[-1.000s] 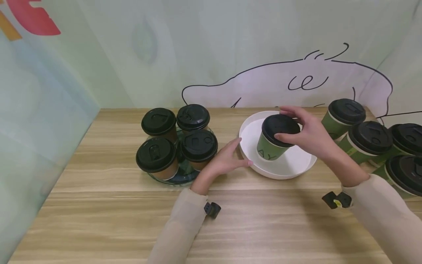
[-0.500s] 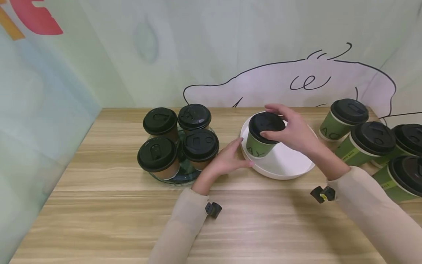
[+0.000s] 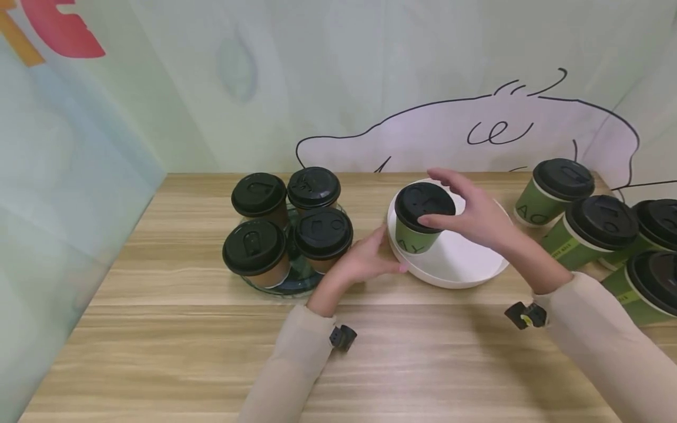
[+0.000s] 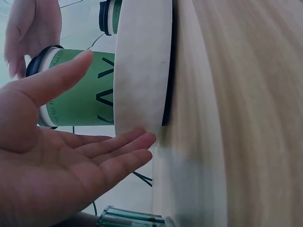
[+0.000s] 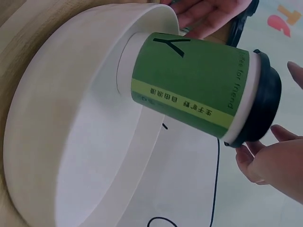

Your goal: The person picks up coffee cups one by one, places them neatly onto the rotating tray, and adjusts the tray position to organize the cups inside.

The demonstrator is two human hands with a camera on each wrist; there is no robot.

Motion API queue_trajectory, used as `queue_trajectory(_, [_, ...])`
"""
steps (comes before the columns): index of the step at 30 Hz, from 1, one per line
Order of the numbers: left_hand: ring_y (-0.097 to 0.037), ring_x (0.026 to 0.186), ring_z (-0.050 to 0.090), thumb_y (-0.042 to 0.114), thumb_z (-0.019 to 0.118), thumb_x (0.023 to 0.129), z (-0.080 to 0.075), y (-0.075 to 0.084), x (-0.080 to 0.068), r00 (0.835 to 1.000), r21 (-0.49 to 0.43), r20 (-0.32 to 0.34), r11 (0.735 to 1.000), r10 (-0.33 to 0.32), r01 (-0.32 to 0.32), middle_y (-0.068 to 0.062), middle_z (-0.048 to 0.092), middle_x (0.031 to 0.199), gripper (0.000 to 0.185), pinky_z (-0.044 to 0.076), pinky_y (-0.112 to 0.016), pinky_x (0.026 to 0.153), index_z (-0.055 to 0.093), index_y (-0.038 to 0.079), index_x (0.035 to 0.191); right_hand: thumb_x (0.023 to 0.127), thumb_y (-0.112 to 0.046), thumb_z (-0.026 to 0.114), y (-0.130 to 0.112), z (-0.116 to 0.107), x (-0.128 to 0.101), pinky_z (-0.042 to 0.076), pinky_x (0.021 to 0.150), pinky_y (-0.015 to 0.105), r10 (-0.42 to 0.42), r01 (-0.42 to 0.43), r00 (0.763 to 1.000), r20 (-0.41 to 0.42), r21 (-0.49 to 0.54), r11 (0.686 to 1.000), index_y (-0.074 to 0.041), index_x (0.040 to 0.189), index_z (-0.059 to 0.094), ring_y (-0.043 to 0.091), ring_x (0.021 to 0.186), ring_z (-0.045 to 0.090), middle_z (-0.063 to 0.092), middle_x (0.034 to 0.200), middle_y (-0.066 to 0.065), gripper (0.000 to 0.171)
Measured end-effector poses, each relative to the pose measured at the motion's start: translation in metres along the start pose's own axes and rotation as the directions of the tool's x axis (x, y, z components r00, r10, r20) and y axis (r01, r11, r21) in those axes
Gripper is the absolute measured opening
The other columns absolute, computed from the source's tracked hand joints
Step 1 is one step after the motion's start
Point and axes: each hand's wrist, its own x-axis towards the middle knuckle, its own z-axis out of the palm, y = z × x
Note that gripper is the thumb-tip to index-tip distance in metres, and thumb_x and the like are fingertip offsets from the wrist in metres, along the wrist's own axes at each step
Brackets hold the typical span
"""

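Note:
A green paper coffee cup (image 3: 409, 238) with a black lid stands upright at the left side of a round white tray (image 3: 468, 261). My right hand (image 3: 473, 217) is spread around the lid, thumb and fingers parted. In the right wrist view, the thumb is apart from the black lid (image 5: 262, 104) and the fingertips (image 5: 244, 158) lie right at its edge. My left hand (image 3: 362, 258) rests beside the tray, its fairly straight fingers at the outer wall. The left wrist view shows its fingertips (image 4: 147, 139) against the tray's side (image 4: 144, 61).
Several brown cups (image 3: 256, 252) with black lids stand on a round glass tray (image 3: 296, 285) left of my left hand. At the right, several green lidded cups (image 3: 552, 200) stand on the wooden table (image 3: 174, 352). A printed wall (image 3: 338, 76) rises behind.
My right hand carried the green cup leftward across the white tray and set it down at the left side. Its fingers have since loosened from the lid. The left hand stayed at the rim.

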Motion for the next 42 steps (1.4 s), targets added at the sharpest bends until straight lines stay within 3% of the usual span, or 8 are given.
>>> queue_trajectory(6, [-0.024,0.134,0.022,0.015,0.075,0.076,0.000,0.002,-0.002,1.000,-0.013,-0.016,1.000,-0.011,0.011,-0.014,0.023,0.148,0.094,0.021,-0.038,0.108,0.013,0.006,0.146,0.083,-0.022,0.069,0.007,-0.015,-0.018,0.028,0.102,0.048,0.028,-0.028,0.999,0.022,0.006,1.000,-0.007,0.138,0.036,0.036,0.124,0.035,0.039,0.137,0.017,0.067])
queue_trajectory(12, [-0.027,0.127,0.036,0.013,0.073,0.077,-0.002,0.003,-0.003,0.999,-0.028,-0.006,0.999,-0.031,0.031,-0.016,0.035,0.142,0.091,0.030,-0.038,0.103,0.014,0.006,0.146,0.085,-0.025,0.066,0.023,-0.028,-0.044,0.033,0.098,0.048,0.126,-0.126,0.992,0.014,-0.003,0.992,-0.009,0.139,0.036,0.034,0.120,0.040,0.041,0.135,0.015,0.064])
queue_trajectory(16, [-0.027,0.124,0.040,0.013,0.072,0.078,-0.001,0.005,-0.005,0.999,-0.032,0.006,0.999,-0.033,0.033,-0.015,0.036,0.141,0.091,0.034,-0.038,0.101,0.013,0.006,0.146,0.086,-0.027,0.064,0.035,-0.035,-0.063,0.042,0.090,0.021,0.168,-0.168,0.986,-0.012,-0.024,0.985,-0.009,0.138,0.036,0.032,0.116,0.044,0.045,0.132,0.015,0.062])
queue_trajectory(20, [-0.026,0.130,0.032,0.015,0.072,0.078,0.000,0.006,-0.006,0.999,-0.015,0.003,0.999,-0.045,0.045,-0.015,0.029,0.145,0.094,0.029,-0.038,0.104,0.009,0.008,0.147,0.087,-0.028,0.063,0.044,-0.040,-0.077,0.037,0.075,0.002,0.193,-0.194,0.981,-0.031,-0.047,0.980,-0.008,0.136,0.039,0.020,0.111,0.049,0.048,0.129,0.015,0.059])
queue_trajectory(26, [-0.027,0.131,0.029,0.018,0.072,0.079,0.000,0.006,-0.006,0.997,0.001,-0.002,0.997,-0.080,0.080,-0.017,0.028,0.145,0.093,0.027,-0.038,0.105,0.009,0.006,0.147,0.087,-0.027,0.063,0.052,-0.043,-0.094,0.040,0.074,0.004,0.196,-0.201,0.977,-0.084,-0.054,0.978,-0.012,0.131,0.047,-0.005,0.097,0.050,0.053,0.121,0.002,0.049])
queue_trajectory(31, [-0.029,0.122,0.042,0.018,0.071,0.080,-0.001,0.007,-0.007,0.995,-0.008,0.002,0.995,-0.096,0.096,-0.018,0.045,0.132,0.087,0.036,-0.040,0.099,0.015,0.005,0.145,0.087,-0.020,0.064,0.057,-0.045,-0.105,0.040,0.075,0.004,0.178,-0.184,0.976,-0.129,-0.040,0.982,-0.014,0.127,0.050,-0.004,0.097,0.052,0.056,0.113,-0.006,0.043])
queue_trajectory(38, [-0.027,0.132,0.028,0.016,0.072,0.079,0.000,0.004,-0.005,0.999,-0.035,-0.008,0.999,-0.037,0.037,-0.016,0.031,0.144,0.089,0.026,-0.040,0.105,0.014,0.008,0.146,0.087,-0.021,0.064,0.060,-0.052,-0.117,0.039,0.072,0.003,0.190,-0.206,0.967,-0.170,-0.083,0.975,-0.010,0.128,0.050,-0.011,0.091,0.050,0.057,0.109,-0.008,0.045])
queue_trajectory(42, [-0.029,0.131,0.030,0.021,0.072,0.079,-0.001,0.005,-0.005,0.998,-0.023,-0.014,0.998,-0.066,0.065,-0.017,0.034,0.142,0.090,0.025,-0.043,0.105,0.013,0.008,0.146,0.087,-0.022,0.064,0.060,-0.057,-0.123,0.039,0.070,0.003,0.202,-0.222,0.958,-0.205,-0.078,0.972,-0.010,0.127,0.051,-0.011,0.091,0.051,0.057,0.110,-0.008,0.044])
